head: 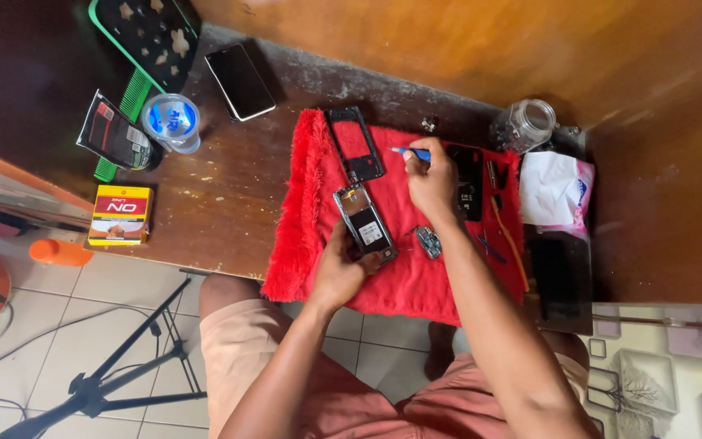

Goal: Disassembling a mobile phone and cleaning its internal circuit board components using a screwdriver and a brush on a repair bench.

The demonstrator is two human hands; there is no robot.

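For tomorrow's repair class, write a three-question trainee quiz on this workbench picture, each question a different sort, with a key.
1. True or false: the left hand steadies the opened phone on the red cloth.
2. What does the right hand hold? A) blue-handled tool B) glass jar C) tissue pack
3. Fill in: the detached phone frame lies ___ the opened phone, farther from the person.

Key: 1 true; 2 A; 3 beyond.

head view | worn high, facing steeply down | mid-range over wooden table (pixel 229 195) and lap
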